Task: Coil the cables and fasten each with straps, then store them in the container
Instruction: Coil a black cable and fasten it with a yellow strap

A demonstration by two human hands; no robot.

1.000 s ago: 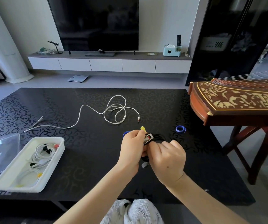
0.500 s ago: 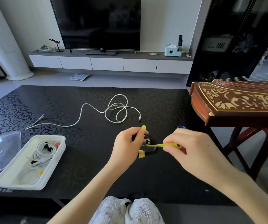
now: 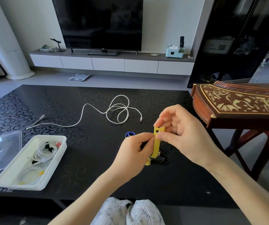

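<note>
Right hand: my right hand (image 3: 179,133) pinches the top end of the yellow strap (image 3: 157,143) between thumb and forefinger, just beside its slot. The other fingers are loosely curled and hold nothing.
Left hand: my left hand (image 3: 135,148) nips the same strap lower down with its fingertips. I judge this steadies the strap so the right hand can pull it taut.
Strap: it stands nearly upright, rising from the bundle below, with the slotted end uppermost. Held that way, the free end is ready to be threaded or wrapped round.
Black cable: the black cable (image 3: 163,159) is coiled near the middle of the table (image 3: 85,159), below and between both hands. The left hand hides much of it. I cannot tell whether the coil rests on the table or hangs from the strap.
Step in hand: fastening this coil, by my reading; the strap is on but not yet closed.
White cable: the white cable (image 3: 119,111) lies farther away, partly looped and unstrapped, with one tail running out to the left. It looks like the next to be coiled.
Container: the white container (image 3: 16,186) sits near the left edge with strapped bundles (image 3: 41,153) already inside. Its clear lid (image 3: 0,150) lies just to its left, so the tray stays open for more.
Spare strap: a blue strap (image 3: 129,134) lies just beyond my left hand, within easy reach.
Right side: a carved wooden zither (image 3: 237,106) stands beside the table's right edge, well clear of the work.
</note>
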